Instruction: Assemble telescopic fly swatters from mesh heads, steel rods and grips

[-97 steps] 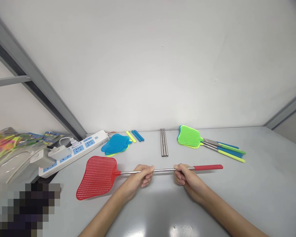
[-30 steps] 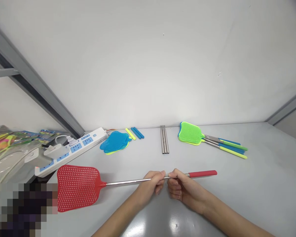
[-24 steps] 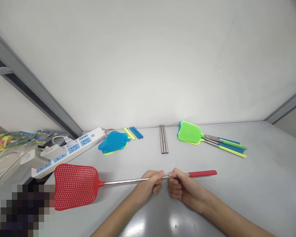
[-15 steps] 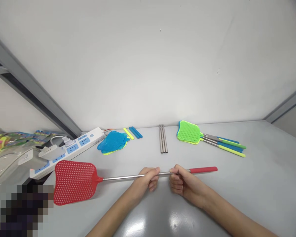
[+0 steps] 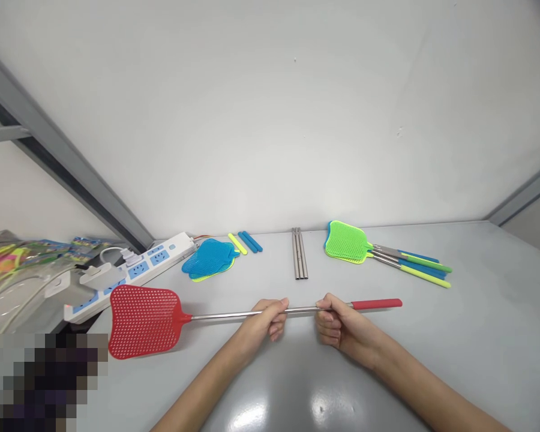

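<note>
A red fly swatter (image 5: 146, 322) with a metal rod and a red grip (image 5: 378, 304) lies level across the view, held above the grey table. My left hand (image 5: 266, 321) is closed round the middle of the rod, thumb along the top. Closer to the red grip, my right hand (image 5: 335, 321) pinches the rod, its other fingers curled under. A short stretch of bare rod shows between the two hands. Behind them, several metal tubes (image 5: 299, 255) lie side by side on the table.
At back right lies a stack of fly swatters (image 5: 348, 242) in green, yellow and blue. Loose blue and yellow swatter heads (image 5: 209, 258) and short coloured grips (image 5: 250, 241) lie at back left. A white power strip (image 5: 175, 255) with plugs and cables runs along the left, beside plastic bags (image 5: 22, 264).
My hands have drawn slightly apart along the rod. The swatter sits a little higher and further right, partly because the view has shifted.
</note>
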### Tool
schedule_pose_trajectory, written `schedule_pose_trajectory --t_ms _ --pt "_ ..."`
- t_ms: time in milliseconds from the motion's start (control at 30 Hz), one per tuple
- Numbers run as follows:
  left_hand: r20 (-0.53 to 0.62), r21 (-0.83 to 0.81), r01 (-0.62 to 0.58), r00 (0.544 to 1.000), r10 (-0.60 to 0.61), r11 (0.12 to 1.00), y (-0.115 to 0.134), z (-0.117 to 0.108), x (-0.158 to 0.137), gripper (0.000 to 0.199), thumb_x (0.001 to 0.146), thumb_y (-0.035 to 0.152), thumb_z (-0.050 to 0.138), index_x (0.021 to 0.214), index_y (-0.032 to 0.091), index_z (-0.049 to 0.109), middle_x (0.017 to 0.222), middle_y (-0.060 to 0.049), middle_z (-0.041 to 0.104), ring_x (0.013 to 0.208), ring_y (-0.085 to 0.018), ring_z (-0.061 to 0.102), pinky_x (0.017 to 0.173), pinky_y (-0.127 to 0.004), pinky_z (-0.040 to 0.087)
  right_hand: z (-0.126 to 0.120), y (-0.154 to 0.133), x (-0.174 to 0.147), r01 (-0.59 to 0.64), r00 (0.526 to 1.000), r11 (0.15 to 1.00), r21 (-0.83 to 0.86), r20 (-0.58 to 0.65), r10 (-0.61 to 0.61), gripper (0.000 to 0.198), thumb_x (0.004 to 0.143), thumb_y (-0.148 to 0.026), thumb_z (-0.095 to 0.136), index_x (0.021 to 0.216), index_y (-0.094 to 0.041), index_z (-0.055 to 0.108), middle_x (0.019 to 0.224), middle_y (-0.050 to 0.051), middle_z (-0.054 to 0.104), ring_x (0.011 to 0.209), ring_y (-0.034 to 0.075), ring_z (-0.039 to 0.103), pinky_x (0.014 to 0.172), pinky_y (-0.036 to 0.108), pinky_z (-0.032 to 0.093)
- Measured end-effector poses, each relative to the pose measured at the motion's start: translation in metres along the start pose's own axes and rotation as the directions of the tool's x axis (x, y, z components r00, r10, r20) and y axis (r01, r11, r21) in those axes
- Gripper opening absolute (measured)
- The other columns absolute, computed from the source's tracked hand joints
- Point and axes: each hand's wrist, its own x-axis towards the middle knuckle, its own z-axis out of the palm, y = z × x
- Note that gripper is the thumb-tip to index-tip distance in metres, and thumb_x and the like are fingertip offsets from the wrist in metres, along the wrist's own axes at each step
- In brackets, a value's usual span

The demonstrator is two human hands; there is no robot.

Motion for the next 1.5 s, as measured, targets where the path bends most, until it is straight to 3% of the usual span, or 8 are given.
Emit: schedule_pose_trajectory --t_ms 533,800,1000,1500 --pt "-0.041 0.012 -0.023 0.999 0.023 1.0 0.006 -0.007 -0.002 0.039 0.078 0.036 0.039 0.048 0.02 0.02 0.044 0.008 0.017 0.04 -0.006 0.02 0.044 -0.023 0.019 -0.008 -0.012 -0.002 0.004 0.999 1.0 0.003 -0.032 -0.004 0.031 0.069 -0.025 0.047 0.045 -0.017 0.03 0.043 -0.007 0.02 0.039 0.005 0.017 0.041 0.021 0.02" --pt "-0.067 -0.045 -0.005 0.998 0.002 0.999 0.006 -0.011 -0.001 0.039 0.077 0.035 0.042 0.049 0.02 0.019 0.044 0.008 0.017 0.04 -0.006 0.02 0.045 -0.023 0.018 -0.012 -0.014 -0.001 0.036 0.998 0.999 0.011 -0.052 -0.035 0.03 0.069 -0.024 0.049 0.046 -0.017 0.031 0.044 -0.007 0.021 0.039 0.005 0.017 0.041 0.021 0.02" --pt "-0.061 -0.183 -0.042 0.998 0.032 0.982 0.002 -0.011 0.0 0.036 0.076 0.036 0.042 0.049 0.019 0.026 0.044 0.008 0.019 0.039 -0.006 0.023 0.043 -0.022 0.019 -0.012 -0.016 -0.002 0.057 0.997 0.998 -0.023 -0.058 -0.058 0.029 0.069 -0.024 0.048 0.047 -0.017 0.031 0.045 -0.007 0.021 0.039 0.005 0.017 0.041 0.021 0.019" --pt "-0.047 -0.199 -0.092 0.995 0.084 0.976 -0.003 -0.025 0.006 0.034 0.079 0.032 0.04 0.05 0.018 0.029 0.044 0.008 0.021 0.036 -0.005 0.025 0.041 -0.021 0.019 -0.017 -0.02 0.001 0.094 0.994 0.995 -0.021 -0.055 -0.095 0.031 0.068 -0.022 0.048 0.046 -0.018 0.028 0.044 -0.007 0.021 0.039 0.005 0.016 0.04 0.022 0.016"
